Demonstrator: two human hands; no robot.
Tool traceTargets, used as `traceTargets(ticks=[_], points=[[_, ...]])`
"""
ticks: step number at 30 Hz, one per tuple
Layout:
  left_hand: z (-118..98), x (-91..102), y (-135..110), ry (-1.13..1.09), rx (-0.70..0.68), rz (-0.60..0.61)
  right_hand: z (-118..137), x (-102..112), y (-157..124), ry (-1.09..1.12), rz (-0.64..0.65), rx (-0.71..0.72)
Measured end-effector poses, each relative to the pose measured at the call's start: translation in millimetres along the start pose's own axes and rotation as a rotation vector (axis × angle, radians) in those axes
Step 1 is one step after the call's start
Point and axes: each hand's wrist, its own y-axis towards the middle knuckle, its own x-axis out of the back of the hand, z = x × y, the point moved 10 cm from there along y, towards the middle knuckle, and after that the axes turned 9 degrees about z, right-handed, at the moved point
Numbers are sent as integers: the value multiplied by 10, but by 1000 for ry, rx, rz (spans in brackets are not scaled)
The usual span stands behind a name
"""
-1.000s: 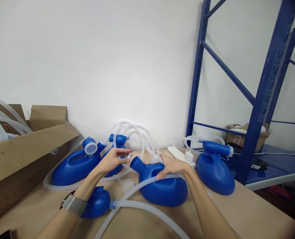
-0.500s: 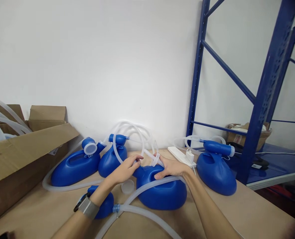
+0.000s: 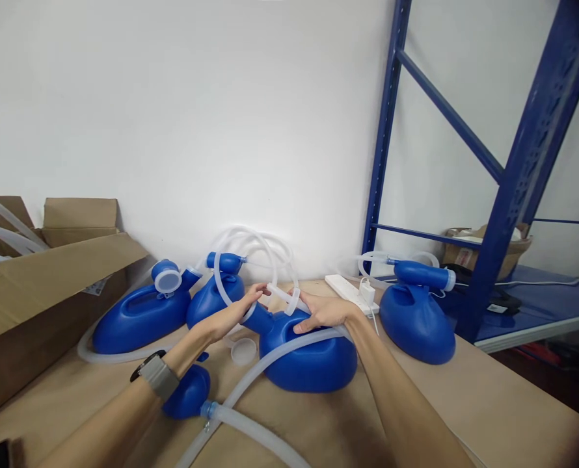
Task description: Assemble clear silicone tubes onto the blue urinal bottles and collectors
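"Where's the jug [image 3: 311, 364]?"
"On the desk [image 3: 328, 429] in front of me, its spout [image 3: 260, 320] slanting up to my left."
"And your hands?"
"My right hand [image 3: 321, 310] grips the jug's top. My left hand [image 3: 233, 316] is at the spout, fingers half bent; I can't tell whether they pinch anything."
"What's close by?"
"A hose [image 3: 274, 355] crosses the jug's near side. A clear ring [image 3: 294, 302] sits beside my right fingers. Left of the jug lies a cap [image 3: 243, 351], and nearer me a blue end piece [image 3: 188, 393] on another hose [image 3: 260, 433]."
"Farther out?"
"Two jugs to the left [image 3: 143, 320], one beyond the power strip [image 3: 350, 296] on the right, a box [image 3: 60, 273] far left."
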Motion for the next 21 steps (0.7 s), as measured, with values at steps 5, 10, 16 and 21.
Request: traceTargets(ticks=[5, 10, 16, 21], points=[[43, 51, 40, 52, -33, -78, 22, 16, 7, -32, -19, 18], [83, 12, 55, -46, -11, -54, 26, 22, 29, -32, -20, 53], [34, -12, 7, -87, -41, -3, 34, 6, 8, -27, -26, 40], [-4, 18, -12, 14, -68, 24, 24, 26, -66, -11, -99, -18]])
